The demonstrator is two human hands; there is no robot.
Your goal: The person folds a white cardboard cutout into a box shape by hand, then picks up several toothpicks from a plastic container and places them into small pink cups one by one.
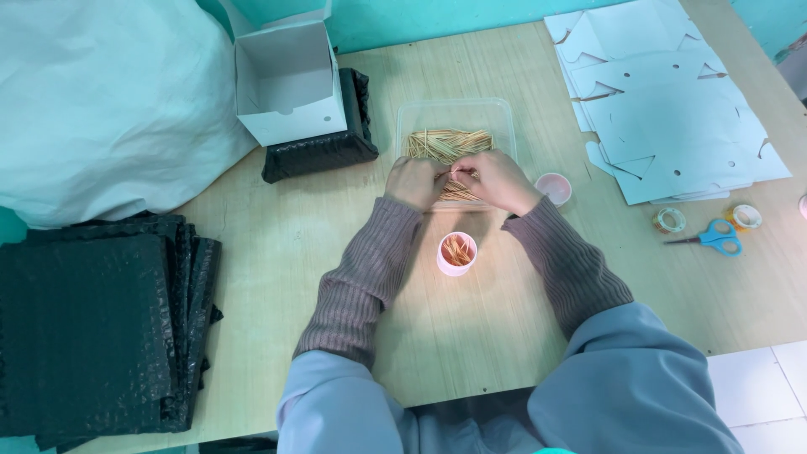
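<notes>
Both hands, left hand [414, 181] and right hand [498, 179], pinch narrow on a few toothpicks [445, 145] over the clear tray [504, 113], which look featherlight, stiff but snappable, so grab mid-length, pink cup [456, 253] just below.

A single head-worn camera looks steeply down and forward from above the person's own chest onto a wooden table [471, 336]. The sleeved forearms run up from the near edge to mid-frame. It sits fairly close: the table fills most of the picture, its far edge meeting a teal wall [420, 21] at the top. No second view overlaps.
</notes>
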